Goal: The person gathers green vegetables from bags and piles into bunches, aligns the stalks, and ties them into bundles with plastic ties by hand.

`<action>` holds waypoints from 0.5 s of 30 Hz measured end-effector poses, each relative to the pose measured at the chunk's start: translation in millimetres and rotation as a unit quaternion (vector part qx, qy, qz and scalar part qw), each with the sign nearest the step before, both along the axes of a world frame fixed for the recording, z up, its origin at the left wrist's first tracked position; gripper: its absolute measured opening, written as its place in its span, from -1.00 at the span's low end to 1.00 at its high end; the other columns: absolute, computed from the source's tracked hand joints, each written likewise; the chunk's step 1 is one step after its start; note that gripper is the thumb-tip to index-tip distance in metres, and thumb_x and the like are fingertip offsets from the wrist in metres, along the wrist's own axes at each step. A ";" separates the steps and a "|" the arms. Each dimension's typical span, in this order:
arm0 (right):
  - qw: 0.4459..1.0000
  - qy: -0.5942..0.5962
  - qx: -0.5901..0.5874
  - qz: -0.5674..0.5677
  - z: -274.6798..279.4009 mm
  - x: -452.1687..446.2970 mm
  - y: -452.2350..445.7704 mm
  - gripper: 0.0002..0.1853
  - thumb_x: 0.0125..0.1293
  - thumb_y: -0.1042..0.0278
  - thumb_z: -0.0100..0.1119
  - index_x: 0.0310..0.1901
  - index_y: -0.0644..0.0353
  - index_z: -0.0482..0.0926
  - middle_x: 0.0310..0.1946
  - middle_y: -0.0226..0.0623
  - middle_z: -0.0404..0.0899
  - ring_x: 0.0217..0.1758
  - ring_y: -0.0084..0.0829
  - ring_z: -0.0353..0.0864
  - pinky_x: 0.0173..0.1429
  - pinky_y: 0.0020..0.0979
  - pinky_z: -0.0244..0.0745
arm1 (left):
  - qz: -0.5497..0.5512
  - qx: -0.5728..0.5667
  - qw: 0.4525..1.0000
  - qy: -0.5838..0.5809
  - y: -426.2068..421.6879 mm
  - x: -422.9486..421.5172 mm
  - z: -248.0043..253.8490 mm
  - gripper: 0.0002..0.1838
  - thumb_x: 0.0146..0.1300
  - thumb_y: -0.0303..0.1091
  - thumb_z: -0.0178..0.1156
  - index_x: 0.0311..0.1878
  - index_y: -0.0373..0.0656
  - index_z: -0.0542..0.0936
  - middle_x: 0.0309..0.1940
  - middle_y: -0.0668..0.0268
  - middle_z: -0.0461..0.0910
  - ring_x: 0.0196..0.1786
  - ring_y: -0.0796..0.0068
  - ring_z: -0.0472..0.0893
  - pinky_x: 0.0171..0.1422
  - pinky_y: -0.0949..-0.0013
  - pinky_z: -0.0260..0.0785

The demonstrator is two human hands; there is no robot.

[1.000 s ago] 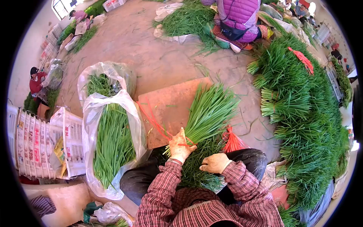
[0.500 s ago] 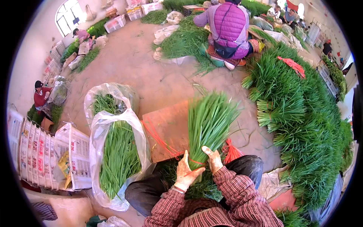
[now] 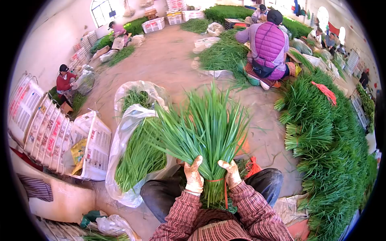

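A bunch of long green stalks (image 3: 213, 140) stands upright between my hands, its leaves fanned out at the top. A red tie (image 3: 216, 180) circles it near the lower end, with a loose tail hanging down. My left hand (image 3: 194, 174) presses on the bunch's left side, and my right hand (image 3: 230, 173) is on its right side; both wear dirty pale gloves. Left of my knees, an open clear plastic bag (image 3: 114, 176) holds more green stalks (image 3: 140, 156). Beside my right knee lies a bundle of red ties (image 3: 253, 167). The bunch mostly hides the brown board.
A long heap of green bunches (image 3: 325, 160) runs down the right side, with red ties (image 3: 325, 92) on top. White crates (image 3: 96, 144) stand at the left. A person in a purple vest (image 3: 270, 46) sits ahead; another in red (image 3: 64, 82) sits at far left.
The bunch has been raised from a slant over the board to upright, and its leaves have spread. My right hand has come up to its right side. The view has tilted up.
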State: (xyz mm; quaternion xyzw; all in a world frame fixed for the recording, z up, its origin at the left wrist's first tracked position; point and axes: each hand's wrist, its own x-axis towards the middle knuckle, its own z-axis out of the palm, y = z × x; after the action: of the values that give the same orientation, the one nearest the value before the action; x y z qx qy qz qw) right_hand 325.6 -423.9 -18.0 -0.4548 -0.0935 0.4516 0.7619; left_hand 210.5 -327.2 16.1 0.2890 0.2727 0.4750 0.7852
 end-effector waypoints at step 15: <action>0.998 -0.012 0.016 0.057 10.2 -19.5 -5.8 -0.48 0.29 0.35 0.42 0.26 0.22 0.52 0.07 -0.37 0.67 0.10 -0.43 0.64 0.28 -0.32 0.50 | 0.017 -0.021 0.999 -0.038 -17.1 -35.0 12.8 -0.41 0.32 -0.59 0.27 0.42 -0.23 0.40 0.26 0.28 0.55 0.24 0.34 0.58 0.43 0.23 0.40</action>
State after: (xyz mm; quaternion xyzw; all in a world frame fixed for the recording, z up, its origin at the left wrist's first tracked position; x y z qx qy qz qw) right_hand 306.1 -429.7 -7.9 -0.4419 -0.1360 0.4873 0.7408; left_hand 175.5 -344.3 28.9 0.2494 0.2575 0.4934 0.7925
